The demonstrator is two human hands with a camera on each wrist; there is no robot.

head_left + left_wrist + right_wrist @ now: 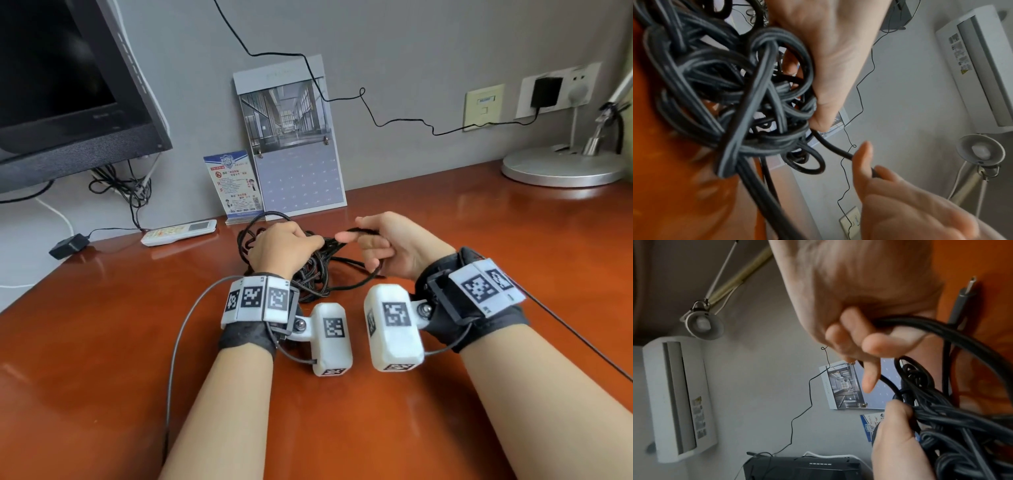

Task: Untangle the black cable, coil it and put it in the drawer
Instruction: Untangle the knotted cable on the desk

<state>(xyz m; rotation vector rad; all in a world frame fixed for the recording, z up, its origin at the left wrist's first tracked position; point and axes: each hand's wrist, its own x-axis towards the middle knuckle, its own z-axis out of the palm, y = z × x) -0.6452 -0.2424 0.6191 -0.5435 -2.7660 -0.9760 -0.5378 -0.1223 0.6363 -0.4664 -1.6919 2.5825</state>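
Two bare hands work over one big snarl of black cable (pixel 310 274) that sits on the reddish-brown desk (pixel 411 411), near its back edge and just in front of the two cards leaning on the wall. The left hand (pixel 284 246) is on top of the tangle, fingers curled round a bunch of its loops; from the left wrist view the bundle (pixel 719 78) fills the frame, many strands crossing each other, too knotted to count. The right hand (pixel 387 245) is just beside it, pinching one strand that runs out of the bundle, with the index finger pointing toward the left hand and the other fingers (pixel 851 337) curled round the cord. One metal-tipped plug end (pixel 964 295) of the cable lies on the desk beyond that hand.

Around them I count one dark monitor (pixel 68 85) at the left, one white remote control (pixel 178 232), one small black adapter (pixel 68 245), one calendar (pixel 291 137) and one smaller blue-and-white card (pixel 234 186) propped against the grey wall. To the right stands one desk lamp on a round silver base (pixel 561 168). On the wall are two socket plates, one with a black charger (pixel 546 91) plugged in, its thin wire trailing across the wall. No drawer shows in any view.
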